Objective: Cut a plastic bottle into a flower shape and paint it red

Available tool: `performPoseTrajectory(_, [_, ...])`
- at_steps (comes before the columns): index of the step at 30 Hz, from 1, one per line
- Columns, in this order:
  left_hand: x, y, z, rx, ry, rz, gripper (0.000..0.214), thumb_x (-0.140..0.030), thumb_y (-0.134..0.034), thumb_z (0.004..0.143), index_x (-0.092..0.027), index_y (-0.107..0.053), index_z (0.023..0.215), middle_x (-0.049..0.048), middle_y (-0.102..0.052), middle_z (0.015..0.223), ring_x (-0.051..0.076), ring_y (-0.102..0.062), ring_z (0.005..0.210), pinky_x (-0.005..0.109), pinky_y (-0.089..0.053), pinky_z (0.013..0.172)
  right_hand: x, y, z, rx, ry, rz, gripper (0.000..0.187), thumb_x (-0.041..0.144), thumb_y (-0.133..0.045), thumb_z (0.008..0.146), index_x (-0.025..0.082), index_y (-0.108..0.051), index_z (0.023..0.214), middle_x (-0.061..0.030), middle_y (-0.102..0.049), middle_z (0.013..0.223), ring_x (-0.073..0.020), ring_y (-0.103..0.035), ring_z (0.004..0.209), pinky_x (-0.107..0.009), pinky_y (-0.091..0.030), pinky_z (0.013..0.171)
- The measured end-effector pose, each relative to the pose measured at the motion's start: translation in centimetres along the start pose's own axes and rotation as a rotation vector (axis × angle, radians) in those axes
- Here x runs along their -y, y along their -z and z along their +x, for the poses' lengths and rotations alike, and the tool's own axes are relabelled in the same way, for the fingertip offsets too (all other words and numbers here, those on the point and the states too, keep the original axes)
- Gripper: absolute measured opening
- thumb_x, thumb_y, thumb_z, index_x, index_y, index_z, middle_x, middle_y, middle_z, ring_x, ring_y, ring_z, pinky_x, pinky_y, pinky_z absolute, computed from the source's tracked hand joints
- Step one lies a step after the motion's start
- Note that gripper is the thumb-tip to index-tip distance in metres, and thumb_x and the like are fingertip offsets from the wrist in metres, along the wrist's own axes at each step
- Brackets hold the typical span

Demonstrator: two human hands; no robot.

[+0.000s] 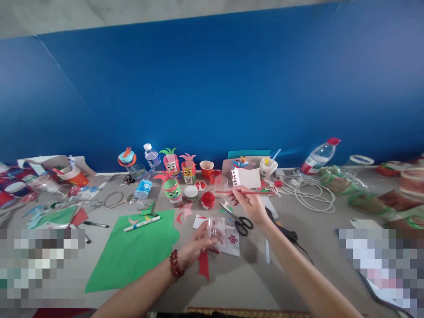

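My left hand (pixel 201 244), with a beaded bracelet on its wrist, is closed around a clear plastic cup (pixel 217 229) low over the table. Between the fingers of my right hand (pixel 247 201) is a thin red paintbrush (pixel 256 192), held nearly level. Its tip points left, close above an open jar of red paint (pixel 208 201); whether it touches the paint I cannot tell. Black-handled scissors (pixel 241 223) lie between my two hands. Under the cup rests a white paper with a red knot pattern (pixel 232 239), and a red paper scrap (pixel 203 266) lies beside my left wrist.
Green paper (pixel 132 251) with a marker (pixel 142 224) covers the left front. Decorated paper-covered cups (pixel 172 191) and a lidded jar (pixel 191 193) stand behind. To the right are a glue gun (pixel 281 226), coiled white cable (pixel 311 194) and a tilted bottle (pixel 318 157). A blue wall (pixel 212 88) closes the back.
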State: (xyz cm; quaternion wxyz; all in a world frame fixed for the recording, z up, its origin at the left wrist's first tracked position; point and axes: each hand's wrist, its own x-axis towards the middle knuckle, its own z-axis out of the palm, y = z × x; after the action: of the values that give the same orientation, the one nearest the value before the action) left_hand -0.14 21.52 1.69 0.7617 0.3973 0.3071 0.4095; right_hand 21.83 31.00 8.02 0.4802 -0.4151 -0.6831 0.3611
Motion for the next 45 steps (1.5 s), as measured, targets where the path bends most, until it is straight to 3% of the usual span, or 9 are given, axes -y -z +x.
performPoseTrajectory(7, [1.4, 1.5, -0.2, -0.042, -0.043, -0.09, 0.051, -0.028, -0.077, 0.077, -0.022, -0.06, 0.125, 0.0104, -0.068, 0.112, 0.023, -0.067, 0.097, 0.032, -0.055, 0.074, -1.3, -1.7, -2.0, 0.072, 0.158, -0.273, 0.027, 0.036, -0.049, 0.099, 0.024, -0.072, 0.104, -0.0086, -0.077, 0.1, -0.0261, -0.071, 0.094, -0.039, -0.055, 0.086])
performPoseTrajectory(14, [1.5, 2.1, -0.1, -0.024, -0.044, -0.146, 0.051, -0.028, -0.077, 0.078, -0.024, -0.061, 0.126, 0.0088, -0.068, 0.111, 0.021, -0.068, 0.09, 0.033, -0.056, 0.073, -1.3, -1.7, -2.9, 0.163, 0.245, -0.38, 0.028, 0.033, -0.046, 0.101, 0.023, -0.072, 0.106, -0.0086, -0.076, 0.09, -0.0234, -0.071, 0.084, -0.035, -0.055, 0.077])
performPoseTrajectory(23, [1.8, 2.2, 0.0, -0.03, -0.018, -0.141, 0.051, -0.027, -0.078, 0.077, -0.025, -0.061, 0.125, 0.0082, -0.068, 0.11, 0.021, -0.068, 0.089, 0.033, -0.055, 0.073, -0.6, -2.0, -2.0, 0.193, 0.293, -0.444, 0.027, 0.03, -0.045, 0.101, 0.024, -0.072, 0.105, -0.0075, -0.076, 0.088, -0.0233, -0.071, 0.083, -0.035, -0.054, 0.075])
performPoseTrajectory(30, [2.0, 2.4, 0.1, -0.031, -0.032, -0.126, 0.052, -0.029, -0.078, 0.076, -0.025, -0.06, 0.126, 0.0084, -0.066, 0.112, 0.021, -0.067, 0.09, 0.033, -0.054, 0.072, -0.2, -1.9, -1.7, 0.173, 0.335, -0.442, 0.027, 0.028, -0.045, 0.101, 0.023, -0.071, 0.109, -0.0085, -0.077, 0.099, -0.0234, -0.072, 0.088, -0.035, -0.055, 0.078])
performPoseTrajectory(33, [1.9, 2.3, 0.1, -0.016, -0.025, -0.13, 0.051, -0.028, -0.077, 0.077, -0.024, -0.06, 0.125, 0.0088, -0.066, 0.111, 0.021, -0.067, 0.089, 0.033, -0.054, 0.072, -0.3, -1.9, -1.8, 0.204, 0.332, -0.453, 0.028, 0.028, -0.045, 0.101, 0.023, -0.072, 0.108, -0.0077, -0.077, 0.091, -0.0234, -0.072, 0.083, -0.034, -0.055, 0.073])
performPoseTrajectory(39, [1.7, 2.1, 0.1, -0.011, -0.039, -0.129, 0.049, -0.027, -0.076, 0.077, -0.024, -0.061, 0.124, 0.0084, -0.067, 0.109, 0.022, -0.067, 0.092, 0.032, -0.054, 0.072, -0.6, -2.0, -1.7, 0.175, 0.308, -0.456, 0.031, 0.032, -0.044, 0.103, 0.024, -0.072, 0.112, -0.0092, -0.078, 0.1, -0.0232, -0.073, 0.089, -0.035, -0.056, 0.08])
performPoseTrajectory(45, [1.6, 2.0, 0.0, -0.031, -0.012, -0.132, 0.049, -0.027, -0.078, 0.076, -0.024, -0.062, 0.122, 0.0084, -0.069, 0.106, 0.021, -0.067, 0.09, 0.032, -0.054, 0.071, -0.4, -1.7, -1.7, 0.219, 0.305, -0.478, 0.031, 0.033, -0.044, 0.103, 0.024, -0.073, 0.109, -0.0077, -0.079, 0.093, -0.0228, -0.073, 0.087, -0.034, -0.057, 0.078])
